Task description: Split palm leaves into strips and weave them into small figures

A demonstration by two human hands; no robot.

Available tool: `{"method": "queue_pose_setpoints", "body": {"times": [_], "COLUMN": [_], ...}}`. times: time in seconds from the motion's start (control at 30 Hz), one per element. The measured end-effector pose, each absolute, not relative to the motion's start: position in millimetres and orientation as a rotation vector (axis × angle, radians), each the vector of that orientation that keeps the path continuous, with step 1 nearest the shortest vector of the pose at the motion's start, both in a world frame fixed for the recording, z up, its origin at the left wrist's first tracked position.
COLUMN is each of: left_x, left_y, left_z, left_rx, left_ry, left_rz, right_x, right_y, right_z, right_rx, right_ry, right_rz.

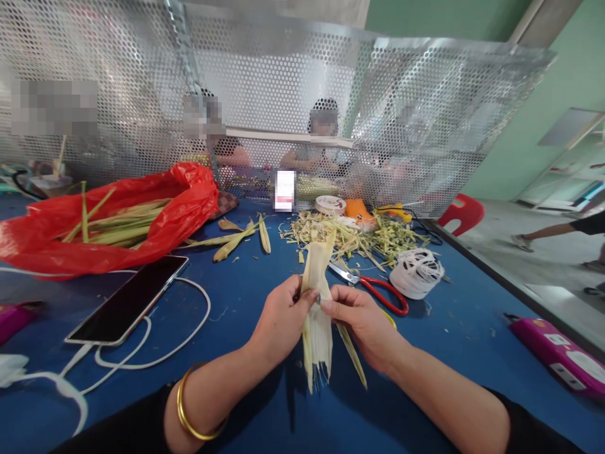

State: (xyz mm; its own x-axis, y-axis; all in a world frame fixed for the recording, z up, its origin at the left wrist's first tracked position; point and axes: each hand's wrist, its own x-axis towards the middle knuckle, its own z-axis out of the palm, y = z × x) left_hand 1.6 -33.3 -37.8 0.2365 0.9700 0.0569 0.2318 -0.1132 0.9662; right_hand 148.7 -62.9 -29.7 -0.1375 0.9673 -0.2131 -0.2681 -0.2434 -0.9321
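Observation:
Between my two hands is a pale corn husk (317, 261), upright over the blue table, its lower end frayed into thin strands. My left hand (283, 315) pinches the husk's left edge between thumb and fingers. From the other side, my right hand (362, 321) pinches it near the middle, and a narrow husk strip (352, 356) hangs below those fingers. Just beyond my right hand lie red-handled scissors (378, 290), partly hidden by it. A roll of white ribbon (416, 273) stands to the right of the scissors.
A red plastic bag (189, 189) of long husks lies at the left, near a phone (130, 302) with a white cable. Husk scraps (302, 230) are heaped at the back, before a perforated metal screen (278, 82). A purple power strip (558, 353) sits far right.

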Motion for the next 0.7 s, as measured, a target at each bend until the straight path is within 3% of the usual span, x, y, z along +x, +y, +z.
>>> {"method": "queue_pose_setpoints", "body": {"times": [0.37, 0.7], "left_x": [1.7, 6.9], "left_y": [-32.9, -37.9], "left_z": [-33.5, -31.7], "left_rx": [1.587, 1.136], "left_ry": [1.259, 1.005], "left_rz": [0.996, 0.862], "right_x": [146.2, 147.2], "right_y": [-63.3, -60.9], "right_z": [-26.9, -32.0], "right_rx": [-1.103, -1.176], "right_ry": [-0.93, -1.104], "right_rz": [1.663, 1.446]}}
